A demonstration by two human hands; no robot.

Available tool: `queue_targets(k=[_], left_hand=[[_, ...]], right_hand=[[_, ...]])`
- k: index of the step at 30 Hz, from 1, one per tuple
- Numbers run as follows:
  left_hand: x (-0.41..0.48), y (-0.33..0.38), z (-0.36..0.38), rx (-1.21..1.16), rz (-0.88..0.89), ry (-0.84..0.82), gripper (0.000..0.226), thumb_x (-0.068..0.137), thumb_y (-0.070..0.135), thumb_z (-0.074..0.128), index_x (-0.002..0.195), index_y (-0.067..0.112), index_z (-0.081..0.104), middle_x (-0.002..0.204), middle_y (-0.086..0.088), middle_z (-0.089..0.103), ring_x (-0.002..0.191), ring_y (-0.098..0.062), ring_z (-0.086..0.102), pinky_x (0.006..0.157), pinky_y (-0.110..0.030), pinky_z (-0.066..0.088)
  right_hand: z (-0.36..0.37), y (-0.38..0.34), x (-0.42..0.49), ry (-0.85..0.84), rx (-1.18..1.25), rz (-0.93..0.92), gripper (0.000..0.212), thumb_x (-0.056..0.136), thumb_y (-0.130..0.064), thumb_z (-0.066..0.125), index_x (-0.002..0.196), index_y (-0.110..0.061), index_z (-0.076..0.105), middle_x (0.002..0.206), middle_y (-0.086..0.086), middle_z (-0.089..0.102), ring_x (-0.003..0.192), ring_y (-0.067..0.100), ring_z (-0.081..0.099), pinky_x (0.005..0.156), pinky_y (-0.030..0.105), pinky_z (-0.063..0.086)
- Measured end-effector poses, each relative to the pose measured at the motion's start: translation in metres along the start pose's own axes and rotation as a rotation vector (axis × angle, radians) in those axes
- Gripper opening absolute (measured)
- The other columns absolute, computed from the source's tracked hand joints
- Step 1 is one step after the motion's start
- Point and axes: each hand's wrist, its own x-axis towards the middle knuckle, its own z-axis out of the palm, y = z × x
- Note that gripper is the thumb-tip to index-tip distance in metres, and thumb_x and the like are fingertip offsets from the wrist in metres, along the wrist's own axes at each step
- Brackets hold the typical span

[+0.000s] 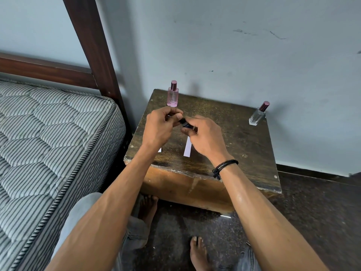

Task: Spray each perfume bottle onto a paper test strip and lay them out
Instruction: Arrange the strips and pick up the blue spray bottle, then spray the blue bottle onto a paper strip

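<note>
**Working the cap**

Your left hand [162, 124] pinches the top of the dark perfume bottle [185, 123]. Your right hand [205, 133] grips its body, above a white test strip [188, 148] on the bench [244, 149]. This is likely the cap step, though off or on I cannot tell. Spraying calls for the nozzle turned toward the strip. The pink bottle [173, 95] and clear bottle [258, 115] stand behind.

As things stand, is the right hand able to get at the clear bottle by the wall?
Probably not yet. The tabletop between the right hand and the clear bottle looks bare, but that hand and the left hand both grip the small dark bottle; it must let go first.
</note>
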Motion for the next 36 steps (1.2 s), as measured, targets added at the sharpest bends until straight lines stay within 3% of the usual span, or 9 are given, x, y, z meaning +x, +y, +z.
queue_targets(k=[10, 13, 15, 17, 21, 24, 28, 31, 36], left_hand=[[-0.002, 0.004, -0.002, -0.001, 0.017, 0.003, 0.012, 0.093, 0.006, 0.067, 0.093, 0.016, 0.074, 0.087, -0.002, 0.074, 0.083, -0.013, 0.073, 0.084, -0.038, 0.061], [0.015, 0.016, -0.047, -0.267, 0.003, 0.299, 0.009, 0.094, 0.006, 0.065, 0.099, 0.004, 0.072, 0.078, 0.000, 0.072, 0.076, -0.013, 0.069, 0.076, -0.032, 0.060], [0.024, 0.022, -0.079, -0.407, 0.023, 0.405, 0.015, 0.094, 0.006, 0.065, 0.104, -0.005, 0.069, 0.085, -0.010, 0.070, 0.083, -0.019, 0.070, 0.083, -0.029, 0.058], [0.021, 0.017, -0.087, -0.361, 0.008, 0.360, 0.016, 0.094, 0.005, 0.065, 0.105, -0.006, 0.068, 0.088, -0.012, 0.070, 0.087, -0.021, 0.071, 0.087, -0.030, 0.058], [0.015, 0.002, -0.075, -0.268, -0.023, 0.206, 0.017, 0.093, 0.006, 0.066, 0.107, -0.003, 0.070, 0.090, -0.011, 0.073, 0.093, -0.026, 0.073, 0.090, -0.033, 0.058], [0.016, 0.000, -0.080, -0.246, -0.045, 0.193, 0.017, 0.094, 0.005, 0.065, 0.108, -0.003, 0.069, 0.091, -0.011, 0.073, 0.092, -0.022, 0.074, 0.088, -0.030, 0.059], [0.016, -0.002, -0.076, -0.192, -0.050, 0.177, 0.013, 0.093, 0.003, 0.066, 0.105, -0.001, 0.071, 0.089, -0.010, 0.073, 0.087, -0.017, 0.074, 0.084, -0.026, 0.059], [0.018, -0.008, -0.073, -0.169, -0.064, 0.139, 0.012, 0.092, 0.003, 0.067, 0.102, -0.001, 0.072, 0.090, -0.012, 0.073, 0.088, -0.019, 0.074, 0.085, -0.030, 0.059], [0.017, -0.014, -0.058, 0.026, -0.049, 0.068, 0.009, 0.091, 0.012, 0.072, 0.098, 0.008, 0.075, 0.087, -0.007, 0.076, 0.082, -0.017, 0.075, 0.086, -0.039, 0.061]], right_hand=[[-0.003, 0.000, -0.002, -0.019, -0.015, 0.003, 0.026, 0.099, -0.029, 0.066, 0.123, -0.020, 0.072, 0.093, -0.004, 0.064, 0.085, 0.020, 0.054, 0.066, 0.032, 0.036], [-0.006, 0.014, -0.012, -0.122, -0.089, 0.083, 0.019, 0.100, -0.027, 0.066, 0.111, -0.014, 0.074, 0.092, 0.001, 0.063, 0.085, 0.023, 0.062, 0.066, 0.034, 0.046], [-0.016, 0.021, -0.016, -0.018, 0.015, 0.152, 0.024, 0.098, -0.028, 0.068, 0.116, -0.014, 0.074, 0.098, -0.001, 0.066, 0.087, 0.020, 0.063, 0.073, 0.033, 0.050], [-0.025, 0.017, -0.009, 0.108, 0.151, 0.157, 0.028, 0.094, -0.028, 0.073, 0.118, -0.015, 0.075, 0.100, -0.004, 0.067, 0.087, 0.014, 0.062, 0.074, 0.029, 0.045], [-0.019, 0.008, 0.003, 0.053, 0.338, 0.224, 0.026, 0.091, -0.024, 0.077, 0.116, -0.016, 0.078, 0.102, -0.003, 0.075, 0.090, 0.012, 0.067, 0.075, 0.026, 0.047], [-0.013, 0.007, 0.003, 0.030, 0.423, 0.292, 0.021, 0.091, -0.022, 0.077, 0.112, -0.018, 0.079, 0.099, 0.000, 0.078, 0.091, 0.017, 0.072, 0.082, 0.042, 0.056], [-0.017, 0.006, 0.001, -0.001, 0.460, 0.313, 0.013, 0.093, -0.020, 0.076, 0.105, -0.021, 0.080, 0.098, 0.009, 0.077, 0.090, 0.021, 0.071, 0.089, 0.049, 0.056], [-0.021, 0.006, -0.001, -0.003, 0.475, 0.326, 0.010, 0.092, -0.022, 0.076, 0.098, -0.030, 0.077, 0.096, 0.006, 0.077, 0.092, 0.025, 0.072, 0.088, 0.047, 0.057], [-0.019, 0.007, 0.000, -0.039, 0.462, 0.331, 0.007, 0.093, -0.026, 0.076, 0.100, -0.027, 0.077, 0.088, -0.003, 0.075, 0.084, 0.016, 0.070, 0.081, 0.038, 0.055]])
